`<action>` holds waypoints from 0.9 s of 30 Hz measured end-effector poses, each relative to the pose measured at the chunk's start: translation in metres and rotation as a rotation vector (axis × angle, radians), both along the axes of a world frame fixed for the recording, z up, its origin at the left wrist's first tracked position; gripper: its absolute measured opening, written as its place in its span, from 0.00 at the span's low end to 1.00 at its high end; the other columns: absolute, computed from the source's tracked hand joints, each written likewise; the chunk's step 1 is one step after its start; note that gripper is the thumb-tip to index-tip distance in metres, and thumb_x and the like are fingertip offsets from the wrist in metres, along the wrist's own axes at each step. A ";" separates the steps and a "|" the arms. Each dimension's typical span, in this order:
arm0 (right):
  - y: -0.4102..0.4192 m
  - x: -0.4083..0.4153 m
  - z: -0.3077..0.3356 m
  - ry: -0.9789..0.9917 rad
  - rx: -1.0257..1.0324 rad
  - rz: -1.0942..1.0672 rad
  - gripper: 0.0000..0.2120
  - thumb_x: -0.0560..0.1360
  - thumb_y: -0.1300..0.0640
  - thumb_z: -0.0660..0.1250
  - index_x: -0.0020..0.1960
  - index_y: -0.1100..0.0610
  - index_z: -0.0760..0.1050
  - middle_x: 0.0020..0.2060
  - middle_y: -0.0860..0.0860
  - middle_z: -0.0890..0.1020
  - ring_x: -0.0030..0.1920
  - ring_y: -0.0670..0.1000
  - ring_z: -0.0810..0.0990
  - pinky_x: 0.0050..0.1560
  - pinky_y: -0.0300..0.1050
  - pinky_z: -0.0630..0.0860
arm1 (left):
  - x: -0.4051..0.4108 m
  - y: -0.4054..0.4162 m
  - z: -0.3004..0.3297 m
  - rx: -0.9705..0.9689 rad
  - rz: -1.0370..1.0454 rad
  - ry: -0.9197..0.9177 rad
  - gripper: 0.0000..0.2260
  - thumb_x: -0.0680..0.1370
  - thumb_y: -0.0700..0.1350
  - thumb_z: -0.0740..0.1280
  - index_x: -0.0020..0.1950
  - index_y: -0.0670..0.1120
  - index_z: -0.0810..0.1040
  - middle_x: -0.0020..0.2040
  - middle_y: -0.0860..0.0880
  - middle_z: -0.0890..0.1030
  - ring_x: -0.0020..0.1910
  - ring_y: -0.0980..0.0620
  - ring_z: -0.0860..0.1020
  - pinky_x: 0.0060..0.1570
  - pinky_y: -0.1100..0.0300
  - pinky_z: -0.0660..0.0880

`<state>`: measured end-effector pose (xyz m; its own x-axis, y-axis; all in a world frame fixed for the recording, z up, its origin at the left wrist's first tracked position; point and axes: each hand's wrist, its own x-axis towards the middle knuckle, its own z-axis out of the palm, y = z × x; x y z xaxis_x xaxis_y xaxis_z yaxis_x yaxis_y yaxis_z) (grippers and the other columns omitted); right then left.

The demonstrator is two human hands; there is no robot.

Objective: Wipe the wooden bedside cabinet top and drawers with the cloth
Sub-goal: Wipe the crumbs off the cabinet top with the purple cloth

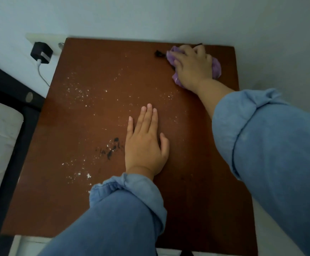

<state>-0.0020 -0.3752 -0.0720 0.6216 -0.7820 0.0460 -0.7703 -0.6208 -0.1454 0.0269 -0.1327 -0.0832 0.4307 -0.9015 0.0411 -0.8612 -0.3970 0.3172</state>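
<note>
the right hand [191, 66] sits at the far right corner of the cabinet top [196, 163], its grip bunched over the purple cloth [217, 67] and pressing it down onto the wood, with folds of cloth showing past the fingers on both sides. the left hand [145, 143] lies flat near the middle of the top, fingers straight and together, holding nothing; it looks to be bracing. what the next stroke turns on is direction: the mess lies left of and nearer than the cloth. white crumbs [78, 91] scatter across the left half, with more [84, 175] near the front left, and a dark smear [112, 149] lies just beside the left hand. a small black thing [159, 53] lies just left of the cloth, apparently touching it. so the sweep likely runs leftward and back toward the person, and the flat left hand sits in that path. the drawers are out of view, so most of the task seems undone.
</note>
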 end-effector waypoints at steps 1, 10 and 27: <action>0.013 -0.007 -0.002 -0.008 -0.003 0.022 0.18 0.80 0.48 0.52 0.69 0.39 0.66 0.69 0.44 0.67 0.63 0.58 0.65 0.60 0.54 0.63 | -0.002 0.001 0.000 -0.004 0.001 -0.003 0.30 0.75 0.52 0.47 0.77 0.44 0.55 0.78 0.48 0.54 0.77 0.53 0.49 0.76 0.50 0.44; 0.162 -0.083 -0.007 -0.073 0.001 0.001 0.19 0.77 0.48 0.53 0.65 0.41 0.71 0.61 0.47 0.75 0.53 0.58 0.72 0.48 0.53 0.67 | -0.007 0.005 -0.003 0.005 -0.013 -0.020 0.31 0.74 0.49 0.46 0.76 0.42 0.58 0.77 0.46 0.57 0.77 0.52 0.52 0.75 0.48 0.46; 0.197 -0.102 0.008 0.074 -0.030 -0.098 0.19 0.79 0.48 0.54 0.69 0.39 0.65 0.67 0.52 0.66 0.66 0.58 0.64 0.69 0.64 0.51 | -0.027 0.080 0.020 0.005 -0.128 -0.051 0.30 0.75 0.48 0.44 0.76 0.41 0.58 0.77 0.45 0.57 0.77 0.50 0.52 0.75 0.47 0.43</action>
<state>-0.1044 -0.1778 -0.0641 0.5445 -0.8383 0.0270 -0.8356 -0.5450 -0.0683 0.0002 -0.0528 -0.0635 0.3095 -0.9493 0.0556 -0.9200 -0.2842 0.2697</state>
